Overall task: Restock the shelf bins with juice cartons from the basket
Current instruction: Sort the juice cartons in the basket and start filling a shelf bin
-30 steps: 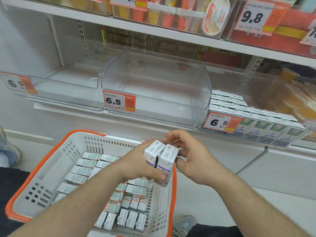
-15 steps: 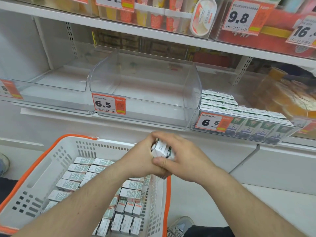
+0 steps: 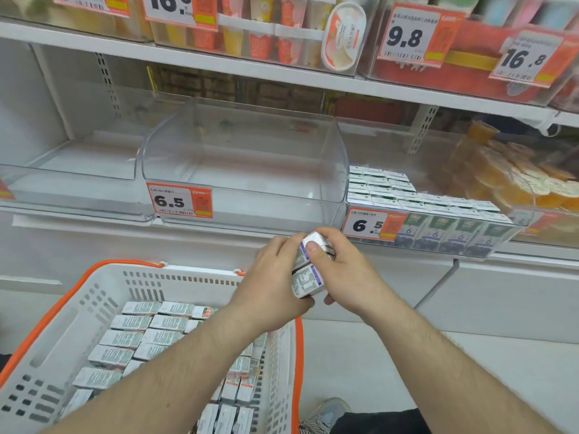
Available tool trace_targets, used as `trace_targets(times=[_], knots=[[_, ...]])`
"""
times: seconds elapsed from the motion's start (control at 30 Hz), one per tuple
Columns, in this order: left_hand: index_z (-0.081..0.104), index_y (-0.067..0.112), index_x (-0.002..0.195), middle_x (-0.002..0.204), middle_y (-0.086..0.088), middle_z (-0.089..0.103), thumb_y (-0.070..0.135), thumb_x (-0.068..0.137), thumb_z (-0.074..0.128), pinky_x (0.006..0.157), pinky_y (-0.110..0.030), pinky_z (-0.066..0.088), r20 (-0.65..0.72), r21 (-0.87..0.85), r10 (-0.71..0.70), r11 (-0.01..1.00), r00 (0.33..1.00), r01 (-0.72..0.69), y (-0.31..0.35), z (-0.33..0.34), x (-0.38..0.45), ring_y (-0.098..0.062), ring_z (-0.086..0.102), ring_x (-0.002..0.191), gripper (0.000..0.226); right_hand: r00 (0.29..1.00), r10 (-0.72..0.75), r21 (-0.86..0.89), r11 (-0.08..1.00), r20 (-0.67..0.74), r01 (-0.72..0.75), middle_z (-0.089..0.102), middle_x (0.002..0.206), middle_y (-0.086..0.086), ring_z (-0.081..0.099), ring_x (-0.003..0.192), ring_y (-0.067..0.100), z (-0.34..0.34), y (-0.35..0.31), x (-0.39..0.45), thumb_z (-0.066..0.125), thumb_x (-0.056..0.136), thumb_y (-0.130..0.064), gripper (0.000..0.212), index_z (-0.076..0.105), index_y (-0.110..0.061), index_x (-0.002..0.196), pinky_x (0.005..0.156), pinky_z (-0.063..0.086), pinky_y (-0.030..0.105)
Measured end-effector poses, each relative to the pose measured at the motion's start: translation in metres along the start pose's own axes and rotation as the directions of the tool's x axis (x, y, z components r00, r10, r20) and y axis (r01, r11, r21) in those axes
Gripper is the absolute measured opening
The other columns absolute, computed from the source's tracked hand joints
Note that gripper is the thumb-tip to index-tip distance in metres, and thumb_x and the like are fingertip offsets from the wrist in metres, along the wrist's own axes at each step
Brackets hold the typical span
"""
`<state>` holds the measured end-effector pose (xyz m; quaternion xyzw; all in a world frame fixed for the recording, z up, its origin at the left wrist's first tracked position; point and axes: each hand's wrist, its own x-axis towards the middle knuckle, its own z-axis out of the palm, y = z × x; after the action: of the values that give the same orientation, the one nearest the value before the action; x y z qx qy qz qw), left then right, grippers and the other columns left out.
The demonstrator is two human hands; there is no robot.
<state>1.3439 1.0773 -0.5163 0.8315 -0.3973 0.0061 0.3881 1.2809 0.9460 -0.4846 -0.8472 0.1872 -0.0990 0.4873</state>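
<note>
Two small juice cartons [image 3: 308,272], stacked one on the other, pinched between both hands above the near right rim of the basket. Left hand [image 3: 272,286]: fingers curled round the left side of the stack, thumb under its lower edge. Right hand [image 3: 347,270]: thumb pressed on the top carton, fingers wrapped round the right side. Basket [image 3: 175,278]: white plastic, orange trim, below and left of the hands, holding many more cartons [image 3: 138,339] laid flat in rows. Middle bin [image 3: 244,170]: clear plastic, on the shelf just beyond the hands, no cartons in it, price tag [image 3: 179,200] reading 6.5 on its front left. Left bin [image 3: 72,183]: clear, likewise bare inside. Right bin [image 3: 432,233]: filled with upright green-and-purple cartons [image 3: 438,220], its own tag [image 3: 371,225] also reading 6.5. Far right: orange packets [image 3: 517,180], blurred. Upper shelf [image 3: 250,70]: cups and tubs behind tags marked 9.8 and 16.8. Near bottom edge: a shoe [image 3: 326,415] on the floor.
</note>
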Motion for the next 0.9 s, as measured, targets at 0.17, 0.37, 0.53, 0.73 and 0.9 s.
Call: trace_targets(times=[0.17,0.37,0.53,0.73,0.9], knots=[[0.037,0.038,0.139,0.118,0.011,0.043,0.026,0.057,0.081,0.094,-0.021,0.036,0.036,-0.014,0.099,0.995,0.994,-0.099,0.028,-0.012,0.035,-0.012,0.041,0.113,0.093,0.991,-0.038,-0.014,0.999,-0.124,0.037,0.068,0.094,-0.008,0.064,0.083,0.014,-0.038,-0.014,0.007,0.052,0.097,-0.044,0.021,0.06,-0.034,0.113,0.063,0.045,0.03],[0.031,0.024,0.149,0.14,0.005,0.037,0.031,0.07,0.081,0.104,-0.019,0.03,-0.102,-0.109,0.178,0.976,0.979,-0.189,0.077,-0.015,0.111,-0.011,0.035,0.129,0.094,0.928,-0.068,0.026,0.996,-0.367,0.083,0.073,0.084,-0.001,0.068,0.072,0.022,-0.119,-0.057,0.043,0.051,0.097,-0.035,0.02,0.07,-0.027,0.094,0.049,0.047,0.029],[0.018,0.026,0.151,0.16,-0.001,-0.003,0.061,0.086,0.053,0.113,-0.043,0.024,-0.003,0.336,0.016,0.942,1.0,-0.014,0.077,0.012,0.153,-0.024,0.002,0.146,0.082,0.736,-0.163,-0.242,0.97,-0.657,-0.001,0.066,0.101,-0.002,0.06,0.094,0.025,-0.183,-0.04,0.095,0.047,0.097,-0.045,0.027,0.062,-0.023,0.105,0.072,0.04,0.031],[0.04,0.022,0.133,0.16,0.003,-0.007,0.05,0.098,0.034,0.09,-0.043,0.04,-0.033,0.392,-0.125,0.911,0.992,0.128,0.067,0.039,0.148,-0.025,0.027,0.137,0.046,0.741,-0.041,-0.48,0.786,-0.67,-0.39,0.053,0.125,0.021,0.054,0.108,0.043,-0.222,0.017,0.159,0.04,0.1,-0.048,0.043,0.051,-0.022,0.133,0.077,0.036,0.038],[0.04,0.02,0.13,0.16,0.005,-0.007,0.046,0.095,0.039,0.078,-0.039,0.039,-0.066,0.386,-0.109,0.914,0.992,0.127,0.066,0.042,0.151,-0.025,0.039,0.128,0.043,0.858,0.169,-0.558,0.695,-0.486,-0.453,0.06,0.131,0.013,0.058,0.113,0.036,-0.212,0.045,0.179,0.051,0.095,-0.052,0.052,0.054,-0.021,0.136,0.085,0.047,0.036]])
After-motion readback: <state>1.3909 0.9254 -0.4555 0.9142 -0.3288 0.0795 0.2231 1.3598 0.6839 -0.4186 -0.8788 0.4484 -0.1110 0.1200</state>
